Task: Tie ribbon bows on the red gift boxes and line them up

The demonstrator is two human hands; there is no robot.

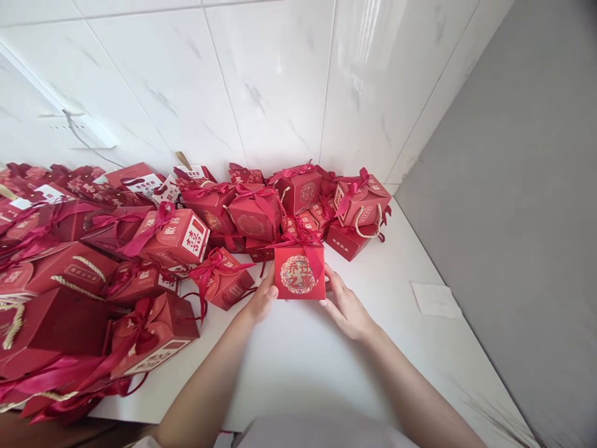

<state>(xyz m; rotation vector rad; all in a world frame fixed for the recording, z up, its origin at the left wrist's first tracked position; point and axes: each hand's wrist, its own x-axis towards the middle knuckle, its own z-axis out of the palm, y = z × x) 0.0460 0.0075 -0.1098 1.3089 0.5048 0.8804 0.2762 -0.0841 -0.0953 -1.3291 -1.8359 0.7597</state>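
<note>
Between my two hands is a red gift box (300,274) with a shiny round emblem on its front and a red ribbon bow on top. My left hand (265,298) grips its left side, thumb at the front lower corner. On the opposite side, my right hand (346,305) holds the box with thumb and fingers along its edge. Just behind it are piled similar ribboned boxes, among them one with an emblem (255,218) and one with a twisted cord handle (364,202). A smaller tilted box (224,280) lies left of my left hand.
Many red gift boxes (69,323) are heaped along the left of the white table (298,367). A white paper piece (436,300) lies at right. White marbled tiles (270,74) rise behind, a grey wall (522,186) at right. A cable (88,140) runs down the tiles at left.
</note>
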